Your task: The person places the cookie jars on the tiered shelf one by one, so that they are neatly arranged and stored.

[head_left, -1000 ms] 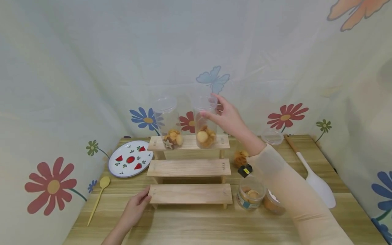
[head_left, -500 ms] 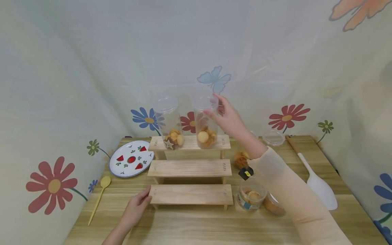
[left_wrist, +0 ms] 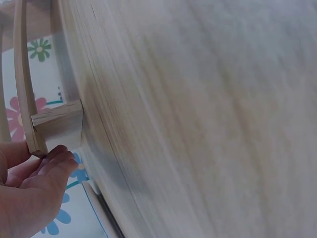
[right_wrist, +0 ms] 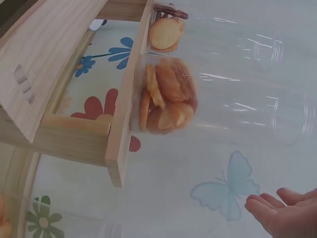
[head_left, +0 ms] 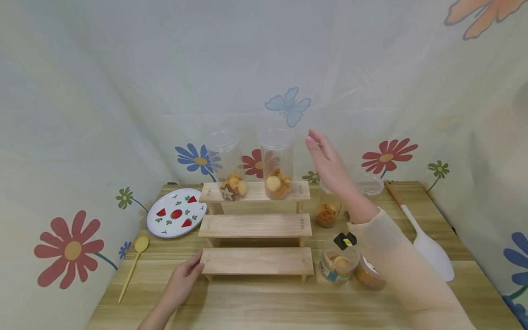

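Note:
A three-step wooden display stand (head_left: 255,261) stands mid-table in the head view. My left hand (head_left: 180,285) holds the left end of its lowest step; in the left wrist view the thumb and fingers (left_wrist: 58,166) lie on either side of the board's end. Two tall clear lidded jars with cookies, a left jar (head_left: 233,185) and a right jar (head_left: 278,183), stand upright on the top step. My right hand (head_left: 327,162) is raised to the right of the right jar, apart from it and holding nothing. Its fingers (right_wrist: 262,208) look extended in the right wrist view.
Right of the stand are a jar of cookies (head_left: 327,213), a low labelled tub (head_left: 339,263) and another tub (head_left: 370,275) partly behind my sleeve. A white spatula (head_left: 431,252) lies further right. At left are a patterned plate (head_left: 167,222) and a yellow spoon (head_left: 135,263).
My right hand has let go of the right jar on the top step and moved away to the right. The jar stays standing there. My left hand keeps its place.

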`<act>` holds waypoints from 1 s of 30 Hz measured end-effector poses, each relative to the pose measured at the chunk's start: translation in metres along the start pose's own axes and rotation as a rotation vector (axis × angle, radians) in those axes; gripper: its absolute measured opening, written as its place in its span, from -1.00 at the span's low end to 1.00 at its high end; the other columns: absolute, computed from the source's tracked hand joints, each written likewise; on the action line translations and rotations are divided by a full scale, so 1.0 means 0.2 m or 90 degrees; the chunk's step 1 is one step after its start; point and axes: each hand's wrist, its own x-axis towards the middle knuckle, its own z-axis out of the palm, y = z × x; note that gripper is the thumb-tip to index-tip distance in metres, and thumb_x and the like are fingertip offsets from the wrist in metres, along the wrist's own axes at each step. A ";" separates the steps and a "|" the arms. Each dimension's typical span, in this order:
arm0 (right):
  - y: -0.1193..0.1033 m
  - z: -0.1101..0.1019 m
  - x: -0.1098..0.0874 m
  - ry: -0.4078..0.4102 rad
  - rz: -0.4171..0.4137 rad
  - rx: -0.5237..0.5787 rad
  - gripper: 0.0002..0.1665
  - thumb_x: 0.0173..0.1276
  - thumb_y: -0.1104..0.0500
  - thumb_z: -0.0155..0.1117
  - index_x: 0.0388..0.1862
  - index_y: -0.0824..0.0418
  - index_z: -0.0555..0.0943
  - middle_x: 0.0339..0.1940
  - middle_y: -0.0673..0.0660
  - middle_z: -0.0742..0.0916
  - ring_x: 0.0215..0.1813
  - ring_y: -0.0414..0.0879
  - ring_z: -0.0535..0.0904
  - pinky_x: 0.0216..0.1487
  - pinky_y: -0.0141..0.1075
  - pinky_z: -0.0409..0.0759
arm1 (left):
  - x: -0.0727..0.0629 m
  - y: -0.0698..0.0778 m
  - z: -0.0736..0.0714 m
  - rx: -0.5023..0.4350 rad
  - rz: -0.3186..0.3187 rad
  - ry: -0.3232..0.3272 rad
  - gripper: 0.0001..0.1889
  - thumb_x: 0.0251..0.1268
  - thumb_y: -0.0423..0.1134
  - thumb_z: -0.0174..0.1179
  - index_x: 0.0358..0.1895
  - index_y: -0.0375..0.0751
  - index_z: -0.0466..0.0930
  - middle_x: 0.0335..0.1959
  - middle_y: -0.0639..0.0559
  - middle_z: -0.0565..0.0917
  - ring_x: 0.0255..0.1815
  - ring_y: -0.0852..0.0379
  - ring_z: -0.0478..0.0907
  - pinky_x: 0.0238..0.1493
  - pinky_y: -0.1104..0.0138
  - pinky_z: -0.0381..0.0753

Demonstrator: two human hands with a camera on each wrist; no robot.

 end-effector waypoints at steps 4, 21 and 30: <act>0.07 -0.04 -0.03 0.009 0.011 0.007 -0.25 0.53 -0.16 -0.08 0.53 0.17 0.09 0.49 0.13 0.25 0.46 0.00 0.14 0.45 -0.07 0.13 | 0.01 0.00 0.00 -0.006 0.003 0.001 -0.52 0.46 -0.30 0.06 0.34 -0.46 0.29 0.31 -0.28 0.37 0.30 -0.13 0.34 0.27 0.13 0.35; 0.33 -0.14 -0.16 -0.003 0.103 -0.084 -0.05 0.44 -0.18 0.10 0.56 0.23 -0.05 0.53 0.25 0.11 0.50 0.17 -0.01 0.44 0.09 0.08 | 0.02 -0.01 0.01 -0.020 -0.019 -0.007 -0.53 0.47 -0.34 0.03 0.35 -0.46 0.27 0.35 -0.26 0.33 0.33 -0.11 0.30 0.27 0.20 0.34; 0.45 -0.14 -0.21 -0.001 0.098 -0.160 -0.10 0.45 -0.09 0.14 0.53 0.30 0.00 0.50 0.32 0.16 0.48 0.23 0.02 0.40 0.19 0.08 | 0.01 -0.01 0.00 -0.030 -0.011 -0.011 -0.52 0.48 -0.31 0.03 0.35 -0.49 0.26 0.35 -0.29 0.31 0.33 -0.13 0.29 0.28 0.17 0.33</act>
